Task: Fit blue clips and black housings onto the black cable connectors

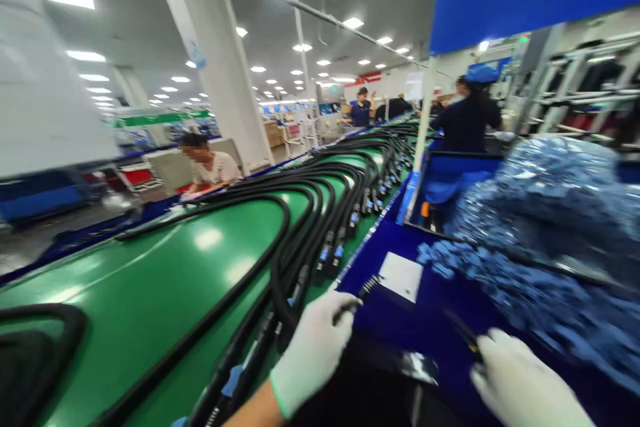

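Note:
My left hand [316,341], in a white glove, is closed around a black part with a ribbed, spring-like end [371,287]. That end points up and right, near a white sheet [403,276] on the dark blue bench [395,327]. On the right, my gloved right hand [525,377] grips a slim dark tool [461,329] with a yellowish spot near the fingers. Motion blurs the tool, so its kind is unclear. A small shiny clear piece [419,367] lies between the hands.
Black cables [287,213] with blue-marked ends lie looped along the green conveyor [210,260] at left. Small blue pieces [505,287] are heaped at right, before a bin with a clear plastic bag [555,193]. A post [424,120] rises ahead. Several people work farther off.

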Demonstrator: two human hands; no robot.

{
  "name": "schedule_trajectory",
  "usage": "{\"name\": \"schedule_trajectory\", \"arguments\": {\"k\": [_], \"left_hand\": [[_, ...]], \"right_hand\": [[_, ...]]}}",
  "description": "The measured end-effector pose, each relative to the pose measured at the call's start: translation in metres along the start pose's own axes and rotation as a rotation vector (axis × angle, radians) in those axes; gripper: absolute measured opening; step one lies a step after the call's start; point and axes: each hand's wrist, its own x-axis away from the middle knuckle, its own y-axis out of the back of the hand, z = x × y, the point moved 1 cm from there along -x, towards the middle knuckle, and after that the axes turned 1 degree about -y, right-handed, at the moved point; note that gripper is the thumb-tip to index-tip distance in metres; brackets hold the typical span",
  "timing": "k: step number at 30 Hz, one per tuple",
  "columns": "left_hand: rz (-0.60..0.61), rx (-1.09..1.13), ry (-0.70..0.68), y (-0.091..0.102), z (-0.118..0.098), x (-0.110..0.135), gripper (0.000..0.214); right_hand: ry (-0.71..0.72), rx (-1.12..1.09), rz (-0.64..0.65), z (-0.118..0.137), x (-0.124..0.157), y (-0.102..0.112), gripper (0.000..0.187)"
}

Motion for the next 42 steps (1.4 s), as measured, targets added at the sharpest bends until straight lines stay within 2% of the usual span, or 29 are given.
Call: {"name": "schedule_trajectory", "arguments": {"k": [2, 4, 5, 7, 9, 11, 13, 15, 24, 29, 32, 34, 38, 40, 42], "left_hand": [[0.011, 0.098, 0.084, 0.003, -0.009, -0.011, 0.027], [0.033, 0.165, 0.155, 0.004, -0.014, -0.019, 0.034], [0.038, 0.181, 0.175, 0.004, -0.016, -0.022, 0.037], [0.031, 0.179, 0.189, 0.005, -0.019, -0.023, 0.039], [0.027, 0.166, 0.190, 0.004, -0.022, -0.023, 0.039], [0.040, 0.171, 0.196, 0.002, -0.025, -0.022, 0.039], [0.053, 0.194, 0.203, 0.000, -0.027, -0.021, 0.039], [0.064, 0.221, 0.197, -0.002, -0.029, -0.021, 0.038], [0.078, 0.183, 0.067, -0.008, -0.040, -0.016, 0.027], [0.124, 0.206, 0.082, -0.007, -0.034, -0.020, 0.026], [0.179, 0.276, 0.120, -0.009, -0.033, -0.032, 0.039], [0.230, 0.311, 0.093, -0.013, -0.035, -0.044, 0.043], [0.312, 0.308, 0.034, -0.017, -0.041, -0.062, 0.033], [0.328, 0.267, 0.013, -0.018, -0.042, -0.064, 0.033], [0.317, 0.202, -0.022, -0.019, -0.043, -0.062, 0.035]], "right_hand": [[-0.105, 0.002, 0.060, 0.016, -0.003, 0.012, 0.012], [-0.155, -0.147, 0.136, 0.033, -0.009, 0.026, 0.016], [-0.134, -0.242, 0.158, 0.043, -0.010, 0.033, 0.014], [0.002, -0.425, 0.155, 0.064, -0.009, 0.046, 0.016], [0.201, -0.569, 0.140, 0.087, -0.006, 0.057, 0.036], [0.372, -0.663, 0.155, 0.109, -0.005, 0.066, 0.044], [0.468, -0.710, 0.175, 0.125, -0.007, 0.072, 0.043], [0.497, -0.716, 0.160, 0.134, -0.010, 0.075, 0.042], [0.510, -0.608, 0.124, 0.132, -0.011, 0.074, 0.034], [0.499, -0.529, 0.167, 0.129, -0.019, 0.054, 0.016], [0.430, -0.413, 0.249, 0.129, -0.026, 0.039, 0.009], [0.353, -0.390, 0.269, 0.130, -0.027, 0.037, 0.008], [0.130, -0.470, 0.282, 0.132, -0.023, 0.051, 0.014], [0.098, -0.525, 0.285, 0.132, -0.022, 0.060, 0.026], [0.137, -0.565, 0.281, 0.130, -0.024, 0.065, 0.039]]}}
